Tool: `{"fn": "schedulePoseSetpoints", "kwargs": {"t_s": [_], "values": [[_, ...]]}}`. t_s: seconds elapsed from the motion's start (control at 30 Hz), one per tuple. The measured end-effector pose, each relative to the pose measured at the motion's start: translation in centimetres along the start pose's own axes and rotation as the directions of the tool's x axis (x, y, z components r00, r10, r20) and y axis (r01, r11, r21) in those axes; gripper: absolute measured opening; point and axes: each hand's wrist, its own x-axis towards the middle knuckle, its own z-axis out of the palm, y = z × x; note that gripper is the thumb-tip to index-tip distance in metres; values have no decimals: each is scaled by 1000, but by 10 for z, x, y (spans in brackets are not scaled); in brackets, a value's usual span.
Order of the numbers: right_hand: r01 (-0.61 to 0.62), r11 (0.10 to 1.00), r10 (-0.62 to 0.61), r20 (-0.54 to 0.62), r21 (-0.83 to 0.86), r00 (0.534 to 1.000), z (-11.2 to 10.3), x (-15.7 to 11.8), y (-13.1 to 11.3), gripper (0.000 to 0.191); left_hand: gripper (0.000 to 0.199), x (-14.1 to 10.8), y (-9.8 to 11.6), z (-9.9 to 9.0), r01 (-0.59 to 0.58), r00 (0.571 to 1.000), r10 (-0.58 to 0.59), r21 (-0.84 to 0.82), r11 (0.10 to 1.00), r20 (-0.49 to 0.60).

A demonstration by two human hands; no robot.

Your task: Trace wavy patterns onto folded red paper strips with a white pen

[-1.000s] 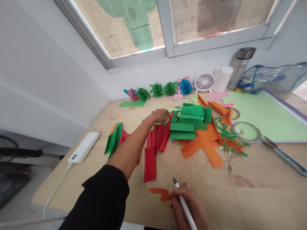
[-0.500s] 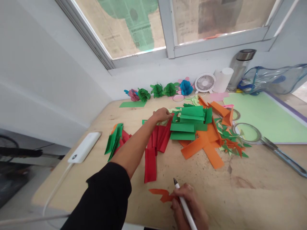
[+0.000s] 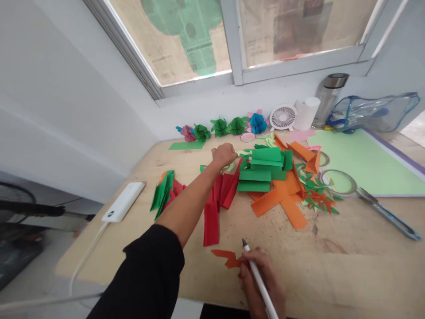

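My left hand (image 3: 225, 154) reaches across the table to the left edge of a pile of folded green paper strips (image 3: 260, 175). Its fingers are pinched together beside a pale green paper cutout (image 3: 244, 153); whether they grip anything is hidden. Folded red paper strips (image 3: 211, 223) lie under and beside that forearm. In my right hand (image 3: 265, 277), near the front edge, is a white pen (image 3: 261, 283), its dark tip pointing away from me. The same fingers also pinch an orange paper cutout (image 3: 228, 257) against the tabletop.
Orange strips (image 3: 294, 212), small green scraps, tape rolls (image 3: 338, 182) and scissors (image 3: 387, 212) lie to the right. Paper animals, a small fan (image 3: 283, 117) and a bottle (image 3: 330, 99) line the wall. A white power bank (image 3: 124, 201) with a cable sits left.
My left hand has lifted slightly and drawn back a little from the red strips' upper end. My right hand still holds the pen and orange cutout. The camera view has shifted slightly.
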Motion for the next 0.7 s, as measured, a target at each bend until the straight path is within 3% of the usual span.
{"fn": "schedulePoseSetpoints", "kwargs": {"t_s": [0.33,0.7], "values": [[35,999,-34,57,-17,998,-4,0,4,12,35,5,13,23,-114,990,120,-86,990,77],[57,998,-57,0,-1,998,3,-2,10,8,33,18,12,22,-220,960,228,-67,973,161]]}}
